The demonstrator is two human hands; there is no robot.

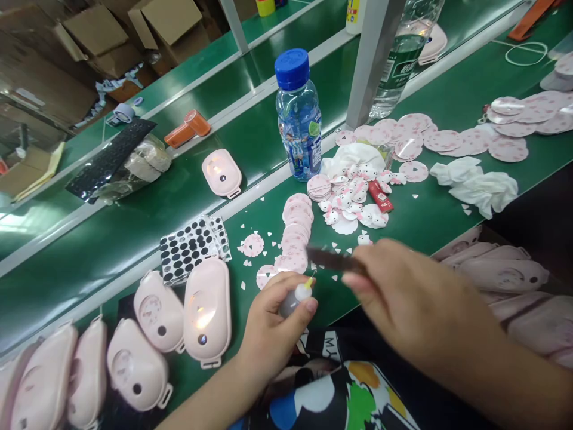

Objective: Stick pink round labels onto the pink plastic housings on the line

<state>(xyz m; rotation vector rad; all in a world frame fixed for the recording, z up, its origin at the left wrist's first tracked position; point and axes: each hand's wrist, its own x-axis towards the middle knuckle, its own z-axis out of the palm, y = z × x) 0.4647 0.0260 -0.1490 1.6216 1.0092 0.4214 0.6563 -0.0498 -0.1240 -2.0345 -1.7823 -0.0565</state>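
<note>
My left hand point(275, 319) is closed around a small glue bottle point(292, 301) with a white cap and a thin yellow-based needle tip pointing up. In my right hand point(398, 292) is a dark brown, flat-bladed tool point(331, 260), blurred, its exact kind unclear; its end is close to the needle tip. Just beyond lies a row of overlapping pink patterned discs point(295, 236). A heap of small white-and-pink animal-face pieces point(353, 194) sits farther right. Pink cases point(207, 310) with round windows and black dots stand on the left.
A blue-capped bottle point(299, 119) and a clear water bottle point(398, 65) stand near a metal post point(373, 60). Sheets of black round stickers point(192, 248), crumpled white tissue point(478, 182) and more discs point(505, 140) lie on the green bench. Cardboard boxes point(170, 21) are behind.
</note>
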